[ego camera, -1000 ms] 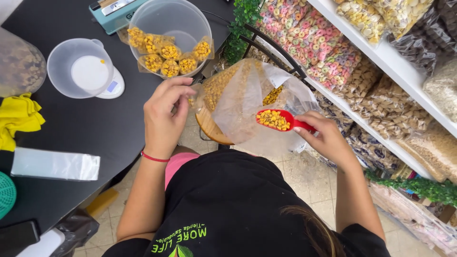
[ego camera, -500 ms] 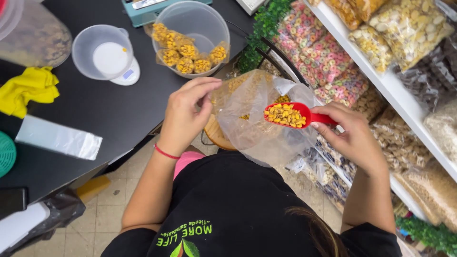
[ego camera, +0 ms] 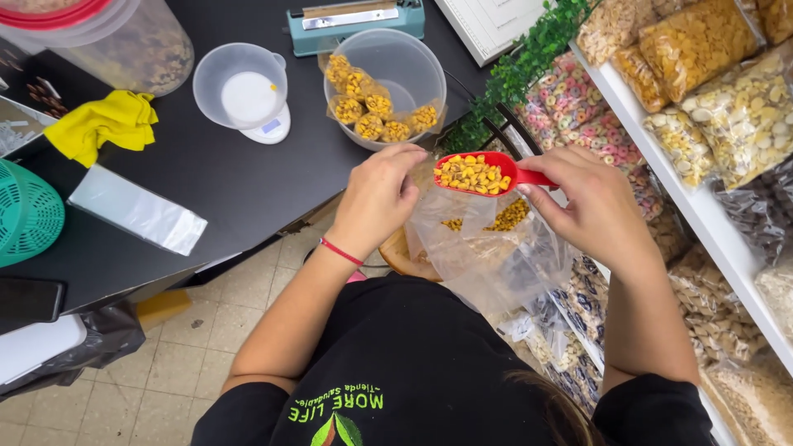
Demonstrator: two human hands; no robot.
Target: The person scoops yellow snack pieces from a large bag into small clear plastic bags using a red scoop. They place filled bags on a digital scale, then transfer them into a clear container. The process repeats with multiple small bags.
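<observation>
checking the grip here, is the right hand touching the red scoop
Touching. The head view shows the right hand with its fingers closed around the handle of the red scoop, which is held level and full above the clear bag.

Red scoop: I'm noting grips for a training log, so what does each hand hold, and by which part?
The right hand holds the red scoop by its handle. The left hand pinches the clear plastic bag at its top edge.

Scoop: bright red, heaped with yellow-orange snack pieces. Bag: clear plastic. Tabletop: black. Cloth: yellow. Basket: teal, slotted. Wristband: red. Shelf: white. Cereal rings: pink, yellow, green mix. Floor tiles: beige.
</observation>
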